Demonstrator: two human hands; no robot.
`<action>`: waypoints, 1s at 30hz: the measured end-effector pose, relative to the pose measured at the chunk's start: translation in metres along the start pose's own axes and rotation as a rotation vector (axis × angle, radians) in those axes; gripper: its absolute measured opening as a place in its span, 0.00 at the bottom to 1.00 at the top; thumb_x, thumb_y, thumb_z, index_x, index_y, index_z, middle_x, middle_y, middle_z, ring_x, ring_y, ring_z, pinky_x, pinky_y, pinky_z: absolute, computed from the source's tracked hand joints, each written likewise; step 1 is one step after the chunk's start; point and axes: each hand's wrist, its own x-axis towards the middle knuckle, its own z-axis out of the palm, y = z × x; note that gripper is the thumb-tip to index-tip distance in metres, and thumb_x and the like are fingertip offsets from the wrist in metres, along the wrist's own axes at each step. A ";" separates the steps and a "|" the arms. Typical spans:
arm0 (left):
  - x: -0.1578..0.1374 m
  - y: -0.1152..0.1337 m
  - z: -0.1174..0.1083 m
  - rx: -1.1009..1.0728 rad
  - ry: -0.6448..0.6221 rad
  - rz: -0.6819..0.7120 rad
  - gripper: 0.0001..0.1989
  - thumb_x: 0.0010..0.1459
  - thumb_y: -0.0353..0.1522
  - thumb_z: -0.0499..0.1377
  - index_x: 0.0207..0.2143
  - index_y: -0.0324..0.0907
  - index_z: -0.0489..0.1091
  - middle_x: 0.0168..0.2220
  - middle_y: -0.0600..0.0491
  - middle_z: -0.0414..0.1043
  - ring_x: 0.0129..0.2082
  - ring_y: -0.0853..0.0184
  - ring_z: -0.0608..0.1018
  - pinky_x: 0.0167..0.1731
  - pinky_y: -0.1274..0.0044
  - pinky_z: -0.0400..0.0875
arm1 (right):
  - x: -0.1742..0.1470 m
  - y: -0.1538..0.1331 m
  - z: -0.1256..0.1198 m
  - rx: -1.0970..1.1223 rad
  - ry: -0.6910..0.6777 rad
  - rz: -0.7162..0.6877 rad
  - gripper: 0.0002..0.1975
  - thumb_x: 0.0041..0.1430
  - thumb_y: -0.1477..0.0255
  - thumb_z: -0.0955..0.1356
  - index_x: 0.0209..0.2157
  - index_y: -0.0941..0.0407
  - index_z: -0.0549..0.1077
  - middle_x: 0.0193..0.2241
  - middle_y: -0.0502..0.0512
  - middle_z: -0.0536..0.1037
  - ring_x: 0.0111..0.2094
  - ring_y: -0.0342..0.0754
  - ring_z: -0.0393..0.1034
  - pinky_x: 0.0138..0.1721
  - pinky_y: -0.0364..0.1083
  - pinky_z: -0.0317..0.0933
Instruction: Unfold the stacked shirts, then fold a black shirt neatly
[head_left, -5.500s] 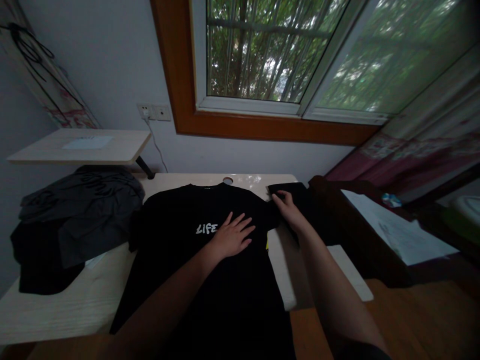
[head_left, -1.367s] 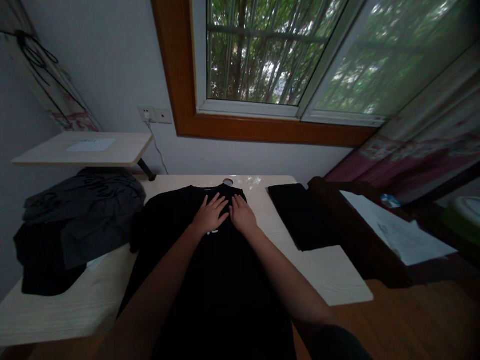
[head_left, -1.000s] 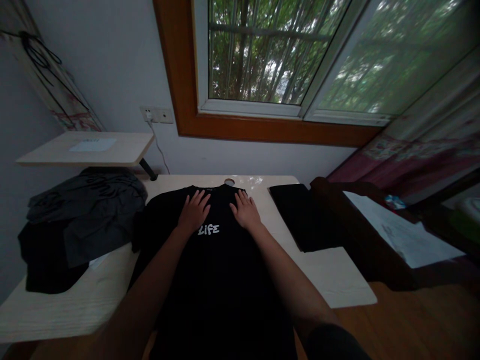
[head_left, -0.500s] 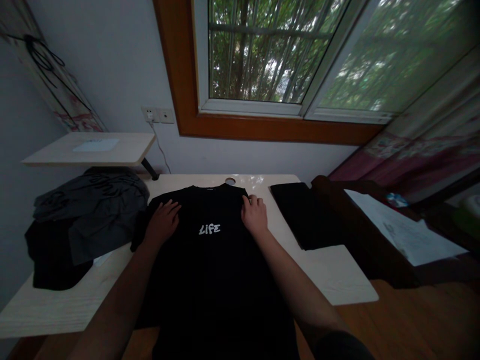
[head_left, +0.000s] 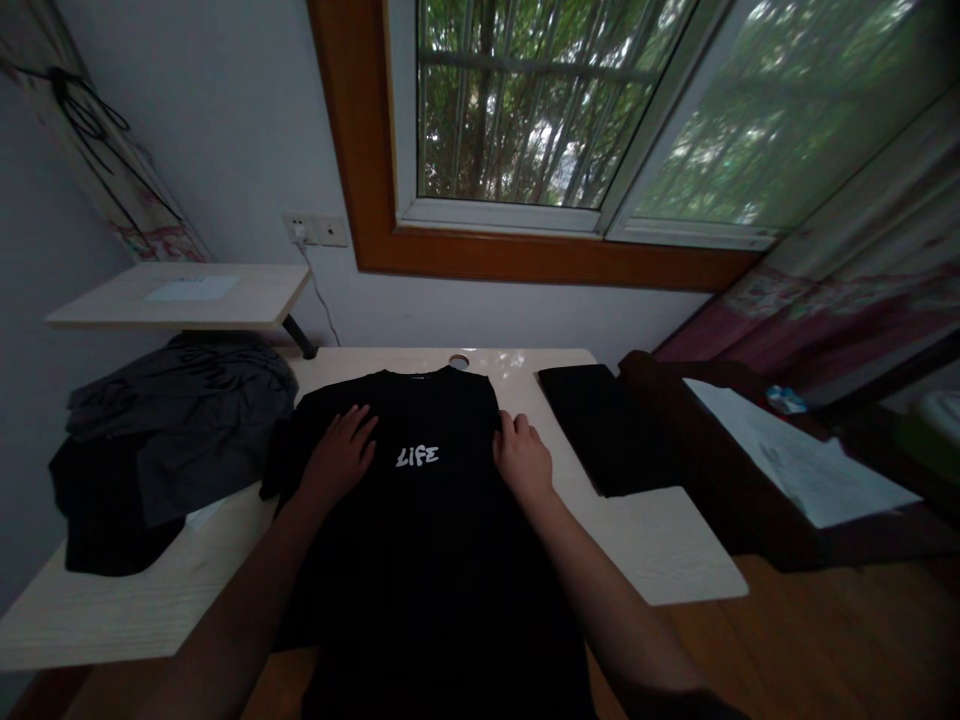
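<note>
A black T-shirt (head_left: 435, 540) with small white lettering on its chest lies spread over the table, neckline toward the wall, its lower part hanging over the near edge. My left hand (head_left: 341, 457) rests flat on the left part of the chest, fingers spread. At the shirt's right edge, below the shoulder, my right hand (head_left: 525, 462) has its fingers curled and closed on the fabric. The right sleeve is not visible; the left sleeve lies out beside my left forearm.
A heap of dark grey and black clothes (head_left: 180, 420) sits at the left, under a small raised shelf (head_left: 270, 300). Folded black cloth (head_left: 607, 430) lies on the table's right side. Beyond it, papers (head_left: 795, 460) rest on a dark brown surface. A window (head_left: 540, 120) is behind.
My left hand has slid right across the shirt toward the lettering. My right hand has moved slightly down and right along the shirt's edge. The shirt looks nearly unmoved.
</note>
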 end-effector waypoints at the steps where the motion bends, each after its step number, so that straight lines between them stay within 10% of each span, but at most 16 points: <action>1: -0.002 0.001 0.000 0.000 -0.018 0.018 0.24 0.69 0.37 0.47 0.62 0.39 0.67 0.68 0.45 0.61 0.69 0.54 0.61 0.68 0.57 0.55 | -0.001 -0.001 -0.001 0.001 -0.013 0.017 0.20 0.73 0.65 0.59 0.62 0.54 0.60 0.48 0.63 0.73 0.42 0.53 0.73 0.35 0.45 0.62; 30: 0.031 0.073 0.010 -0.027 -0.109 0.001 0.26 0.70 0.42 0.47 0.66 0.46 0.62 0.70 0.48 0.56 0.70 0.54 0.58 0.68 0.55 0.53 | -0.013 0.081 -0.007 -0.133 -0.127 0.090 0.17 0.73 0.64 0.60 0.58 0.54 0.67 0.35 0.59 0.80 0.33 0.53 0.77 0.34 0.46 0.64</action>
